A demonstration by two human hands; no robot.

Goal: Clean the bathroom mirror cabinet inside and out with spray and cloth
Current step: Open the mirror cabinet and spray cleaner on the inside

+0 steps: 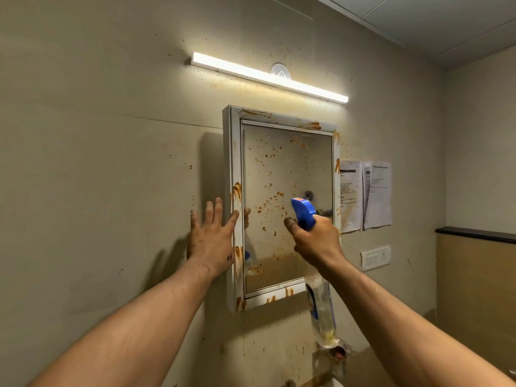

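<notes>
My right grip (315,241), just right of centre in the frame, is clenched around the neck of the spray bottle (321,308), with the forefinger curled toward the trigger side. The bottle's blue nozzle head sticks up out of the fist and points up-left at the glass; its clear body hangs below my wrist, with a little yellowish liquid at the bottom. The nozzle sits in front of the lower right part of the mirror cabinet (282,169), near the glass; I cannot tell whether it touches.

My left grip (210,238) is released, fingers straight and spread. The palm lies against the wall (97,163) and the thumb rests on the cabinet's white frame (234,163), at its lower left edge.

The cabinet hangs at centre frame with its door closed, glass and frame spattered and smeared with orange-brown stains. Above it a lit light bar (269,76) runs across the wall. To the cabinet's right two printed papers (365,195) are stuck up, with a white switch plate (375,257) below them.
</notes>
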